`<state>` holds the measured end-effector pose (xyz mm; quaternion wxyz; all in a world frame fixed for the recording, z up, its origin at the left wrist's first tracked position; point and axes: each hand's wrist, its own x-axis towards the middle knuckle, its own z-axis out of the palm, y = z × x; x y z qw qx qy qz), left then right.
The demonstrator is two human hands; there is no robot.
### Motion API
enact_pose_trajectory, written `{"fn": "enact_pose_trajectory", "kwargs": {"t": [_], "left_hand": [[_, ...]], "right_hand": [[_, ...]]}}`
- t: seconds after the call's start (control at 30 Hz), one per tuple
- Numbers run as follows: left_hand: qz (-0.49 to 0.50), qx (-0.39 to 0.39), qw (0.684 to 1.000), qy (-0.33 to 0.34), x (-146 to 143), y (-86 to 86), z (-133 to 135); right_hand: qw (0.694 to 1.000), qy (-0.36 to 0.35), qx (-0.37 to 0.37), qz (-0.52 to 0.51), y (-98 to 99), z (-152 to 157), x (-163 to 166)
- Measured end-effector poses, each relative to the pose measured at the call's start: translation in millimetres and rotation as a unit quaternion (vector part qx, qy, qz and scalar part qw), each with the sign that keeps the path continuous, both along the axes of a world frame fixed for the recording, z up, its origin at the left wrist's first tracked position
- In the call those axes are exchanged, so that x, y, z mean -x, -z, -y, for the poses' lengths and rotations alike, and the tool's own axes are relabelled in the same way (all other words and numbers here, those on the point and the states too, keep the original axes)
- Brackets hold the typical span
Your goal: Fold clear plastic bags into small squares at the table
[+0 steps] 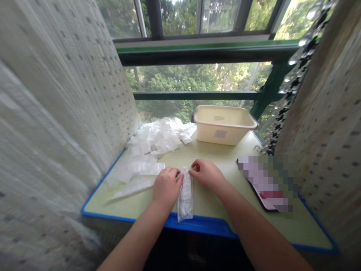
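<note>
A narrow clear plastic bag (pixel 185 197) with pale contents lies lengthwise on the green table (pixel 214 158), its near end at the blue front edge. My left hand (pixel 166 186) pinches the bag's far end from the left. My right hand (pixel 205 175) pinches the same end from the right. Both hands' fingertips meet at the bag's top opening.
A heap of clear plastic bags (pixel 158 141) covers the table's left and back left. A cream plastic tub (pixel 224 124) stands at the back by the window. A blurred flat device (pixel 266 182) lies at the right. Dotted white curtains hang on both sides.
</note>
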<state>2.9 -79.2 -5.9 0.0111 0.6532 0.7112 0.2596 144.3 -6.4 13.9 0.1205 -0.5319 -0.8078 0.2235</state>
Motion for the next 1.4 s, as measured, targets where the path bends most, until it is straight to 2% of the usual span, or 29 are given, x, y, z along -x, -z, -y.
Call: {"fn": "enact_pose_trajectory", "kwargs": {"t": [0.1,0.17,0.23,0.33,0.43,0.53,0.67,0.8,0.93,1.03,1.1,1.17,1.27,1.4], "left_hand": [[0.041,-0.012,0.999,-0.001,0.8,1.5,-1.2],[0.074,-0.024,0.997,-0.008,0.9,1.5,-1.4],[0.110,-0.045,0.993,-0.014,0.5,0.4,-1.1],[0.177,-0.084,0.980,-0.027,-0.3,-1.8,-0.8],[0.288,-0.078,0.953,-0.048,1.1,-1.6,-1.9],[0.396,-0.066,0.913,-0.072,5.4,1.3,-4.3],[0.452,-0.082,0.885,-0.070,8.8,3.8,-5.8],[0.489,-0.084,0.867,-0.047,5.6,1.7,-4.9],[0.568,-0.096,0.816,-0.038,3.9,-3.1,-4.8],[0.645,-0.017,0.764,0.000,4.3,-7.0,-4.1],[0.668,0.052,0.742,0.031,4.2,-8.3,-3.5],[0.668,0.073,0.739,0.039,3.5,-8.1,-3.2],[0.672,0.055,0.738,0.031,1.9,-6.6,-3.9],[0.688,0.049,0.724,0.010,0.6,-7.0,-5.2]], "right_hand": [[0.998,-0.001,0.023,-0.057,-0.6,1.3,-2.6],[0.993,0.005,0.066,-0.097,-1.7,2.2,-3.0],[0.978,0.010,0.146,-0.145,-3.1,3.7,-1.8],[0.940,0.019,0.266,-0.211,-5.8,6.2,0.5],[0.915,0.037,0.310,-0.256,-9.1,7.6,0.1],[0.893,0.034,0.345,-0.287,-11.8,8.2,-1.7],[0.868,-0.008,0.394,-0.302,-12.0,9.8,0.8],[0.855,-0.011,0.378,-0.355,-8.9,10.1,5.8],[0.848,-0.007,0.354,-0.394,-8.1,8.2,4.1],[0.844,-0.015,0.339,-0.415,-8.6,6.0,0.4],[0.845,-0.025,0.340,-0.412,-8.6,4.5,-1.4],[0.852,-0.030,0.341,-0.396,-8.2,3.3,-2.1],[0.872,-0.019,0.321,-0.369,-7.9,2.4,-1.9],[0.911,-0.020,0.220,-0.348,-7.3,2.7,-1.2]]}}
